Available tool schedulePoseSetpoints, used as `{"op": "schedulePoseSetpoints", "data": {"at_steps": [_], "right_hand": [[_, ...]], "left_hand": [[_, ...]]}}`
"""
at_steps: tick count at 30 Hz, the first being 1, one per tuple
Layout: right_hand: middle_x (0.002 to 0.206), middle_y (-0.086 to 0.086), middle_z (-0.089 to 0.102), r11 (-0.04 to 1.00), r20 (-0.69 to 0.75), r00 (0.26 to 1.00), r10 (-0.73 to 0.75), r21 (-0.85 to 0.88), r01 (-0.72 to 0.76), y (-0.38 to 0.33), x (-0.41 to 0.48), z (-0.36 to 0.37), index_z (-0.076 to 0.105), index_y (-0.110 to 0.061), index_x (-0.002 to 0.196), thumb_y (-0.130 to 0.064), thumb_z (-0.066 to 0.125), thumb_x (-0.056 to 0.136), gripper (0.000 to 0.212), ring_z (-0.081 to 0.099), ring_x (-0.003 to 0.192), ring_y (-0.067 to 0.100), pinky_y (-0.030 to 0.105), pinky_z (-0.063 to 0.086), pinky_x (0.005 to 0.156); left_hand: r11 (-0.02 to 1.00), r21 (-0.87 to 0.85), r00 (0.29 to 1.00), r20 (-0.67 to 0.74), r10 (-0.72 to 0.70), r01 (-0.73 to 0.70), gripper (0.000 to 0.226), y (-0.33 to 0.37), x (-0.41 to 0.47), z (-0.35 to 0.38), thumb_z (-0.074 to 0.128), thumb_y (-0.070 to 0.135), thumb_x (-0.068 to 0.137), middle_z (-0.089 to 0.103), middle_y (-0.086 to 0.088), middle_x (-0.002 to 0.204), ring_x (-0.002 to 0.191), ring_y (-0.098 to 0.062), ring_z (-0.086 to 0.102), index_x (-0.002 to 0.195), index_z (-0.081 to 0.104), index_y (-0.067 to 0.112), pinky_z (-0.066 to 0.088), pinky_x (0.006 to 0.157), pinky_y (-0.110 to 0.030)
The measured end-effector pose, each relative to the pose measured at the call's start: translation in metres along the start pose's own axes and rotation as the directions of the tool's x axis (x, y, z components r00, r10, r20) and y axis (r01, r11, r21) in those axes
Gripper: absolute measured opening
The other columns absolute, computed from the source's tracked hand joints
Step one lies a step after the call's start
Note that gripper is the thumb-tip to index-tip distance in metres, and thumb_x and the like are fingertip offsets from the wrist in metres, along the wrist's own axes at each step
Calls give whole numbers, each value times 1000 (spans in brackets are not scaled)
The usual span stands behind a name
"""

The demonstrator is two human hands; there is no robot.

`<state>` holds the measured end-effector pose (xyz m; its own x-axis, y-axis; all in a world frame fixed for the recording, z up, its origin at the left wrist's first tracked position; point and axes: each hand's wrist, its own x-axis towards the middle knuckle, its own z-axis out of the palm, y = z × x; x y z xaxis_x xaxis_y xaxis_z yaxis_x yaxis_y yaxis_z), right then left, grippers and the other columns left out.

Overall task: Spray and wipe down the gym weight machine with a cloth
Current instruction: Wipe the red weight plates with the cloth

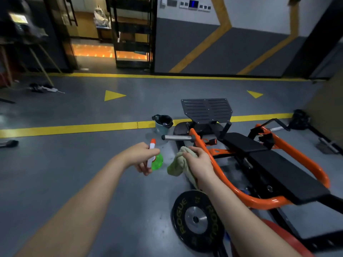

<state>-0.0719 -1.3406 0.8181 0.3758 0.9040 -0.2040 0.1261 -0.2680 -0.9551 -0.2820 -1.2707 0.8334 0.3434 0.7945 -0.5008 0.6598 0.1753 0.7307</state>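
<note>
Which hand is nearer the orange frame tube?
Right. The right hand, gripping the cloth, is close beside the orange frame tube; the left hand, holding the spray bottle, is off to its left, apart.

this is a gym, a training floor rather than a home room. a plate-loaded weight machine (243, 143) sits low on the ground, with an orange tube frame (315, 164), black padded sections, a slotted black footplate (207, 110) and a bare steel loading sleeve (176, 137). a black bumper plate (196, 219) lettered "rogue" lies flat beside it, next to a red plate (282, 236). the grey floor (92, 164) carries yellow lane lines (74, 127) and yellow triangles (113, 95). the grey and white wall has slanted yellow stripes (204, 43) and a row of switch panels (193, 5). a small lined bin (163, 123) stands on the floor.
</note>
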Motion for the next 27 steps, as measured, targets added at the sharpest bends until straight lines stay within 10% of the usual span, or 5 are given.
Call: {"op": "schedulePoseSetpoints", "data": {"at_steps": [7,11,14,22,27], "right_hand": [[100,5,76,992,7,994,105,69,-105,-10,131,114,69,-14,116,-30,77,88,33,72,92,19,34,58,83],[89,6,72,984,105,989,103,135,-116,-46,216,210,66,-11,110,-23,76,92,24,68,75,16,19,52,58],[96,8,74,983,144,984,100,136,-120,-75,270,276,68,-11,113,-27,76,89,30,70,85,21,30,55,71],[75,0,71,985,107,992,70,148,-86,-129,429,374,68,-12,102,-20,68,97,10,64,53,2,16,47,45],[82,-1,73,992,7,994,106,67,-106,-135,530,424,71,-12,101,-20,63,97,11,67,72,9,11,46,52]], "left_hand": [[986,160,999,26,38,-42,41,-39,98,-136,47,42,101,71,-10,83,60,-21,66,121,68,13,53,56,-28],[986,165,1000,-21,-11,15,41,-37,150,-225,45,39,106,69,-4,70,58,-22,65,108,65,3,51,55,-26],[986,167,998,-59,9,0,32,-32,187,-291,44,37,107,67,-1,66,58,-22,65,94,63,15,50,55,-27],[989,148,1000,-19,8,-6,33,-39,349,-422,43,36,107,68,-10,80,61,-21,66,114,60,8,52,58,-30],[978,206,997,83,-3,-14,34,-37,467,-489,40,33,108,70,-16,86,59,-21,67,116,57,4,53,57,-28]]}}
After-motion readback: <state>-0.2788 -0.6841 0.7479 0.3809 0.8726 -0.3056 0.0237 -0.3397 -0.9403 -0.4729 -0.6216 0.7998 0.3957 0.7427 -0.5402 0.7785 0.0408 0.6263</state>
